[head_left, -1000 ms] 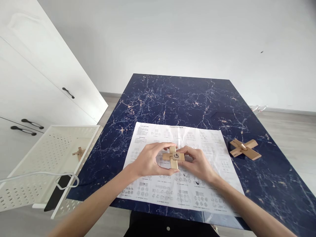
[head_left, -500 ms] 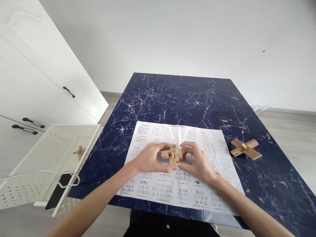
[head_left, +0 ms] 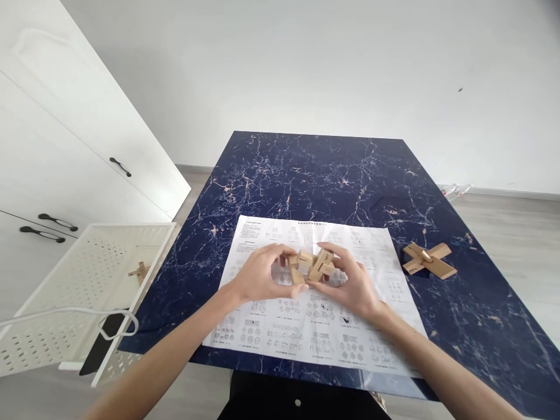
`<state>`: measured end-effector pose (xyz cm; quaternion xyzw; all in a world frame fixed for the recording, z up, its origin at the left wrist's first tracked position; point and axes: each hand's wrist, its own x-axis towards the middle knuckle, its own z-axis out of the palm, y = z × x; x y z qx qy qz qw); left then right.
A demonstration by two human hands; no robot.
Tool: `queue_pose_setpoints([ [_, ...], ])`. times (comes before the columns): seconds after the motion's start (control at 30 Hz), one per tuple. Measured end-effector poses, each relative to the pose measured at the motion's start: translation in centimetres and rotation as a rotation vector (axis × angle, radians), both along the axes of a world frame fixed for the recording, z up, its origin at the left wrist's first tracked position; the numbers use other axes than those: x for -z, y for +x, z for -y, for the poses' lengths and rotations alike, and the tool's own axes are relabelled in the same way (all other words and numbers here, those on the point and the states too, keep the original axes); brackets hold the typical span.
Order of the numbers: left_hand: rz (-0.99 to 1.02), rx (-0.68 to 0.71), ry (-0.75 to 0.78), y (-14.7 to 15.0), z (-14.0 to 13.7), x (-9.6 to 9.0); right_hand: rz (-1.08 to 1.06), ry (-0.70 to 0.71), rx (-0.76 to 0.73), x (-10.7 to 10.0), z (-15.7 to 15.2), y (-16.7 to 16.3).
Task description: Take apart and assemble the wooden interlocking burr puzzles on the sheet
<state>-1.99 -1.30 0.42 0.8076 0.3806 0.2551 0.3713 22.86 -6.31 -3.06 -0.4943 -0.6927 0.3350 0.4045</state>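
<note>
Above the instruction sheet [head_left: 280,324], both hands hold parts of a wooden interlocking puzzle. My left hand [head_left: 262,274] is closed on a pale wooden puzzle piece [head_left: 296,274], gripped between thumb and fingers. My right hand [head_left: 350,280] pinches a cluster of crossed wooden puzzle pieces [head_left: 321,265], one marked with a "3". The two parts lie at an angle to each other, a gap showing between them low down. Whether they still touch near the top I cannot tell. Fingers partly hide both parts.
A second assembled wooden puzzle [head_left: 431,261] rests on the dark blue marbled table [head_left: 297,175], right of the sheet. At left stands a white perforated basket [head_left: 131,233] holding a small wooden piece [head_left: 140,272]. A white cable [head_left: 65,309] crosses it. White cabinets [head_left: 65,146] stand behind.
The puzzle was a compact cross between both hands; now it is spread into two parts, the left one tilted and the right one turned. The view has shifted slightly.
</note>
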Motion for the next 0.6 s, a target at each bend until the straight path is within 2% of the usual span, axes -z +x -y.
queue_pose_setpoints([
  [0.17,-0.135,-0.245,0.385,-0.9,-1.4,1.4,-0.118,-0.017,0.097,-0.7,-0.6,0.1],
  [0.27,-0.260,-0.325,0.494,-1.3,-2.0,2.5,-0.153,-0.049,0.089,-0.8,-0.8,0.0],
  [0.37,-0.316,-0.385,0.532,-1.4,-2.1,2.9,-0.162,-0.086,0.064,-0.8,-0.8,0.0],
  [0.43,-0.278,-0.394,0.555,-1.4,-2.0,2.6,-0.159,-0.104,0.043,-0.8,-0.8,-0.1],
  [0.53,-0.093,-0.282,0.509,-1.0,-1.4,1.5,-0.137,-0.114,0.007,-0.8,-0.6,-0.3],
  [0.6,0.026,-0.153,0.376,-0.7,-0.9,0.9,-0.113,-0.117,-0.021,-0.8,-0.5,-0.4],
])
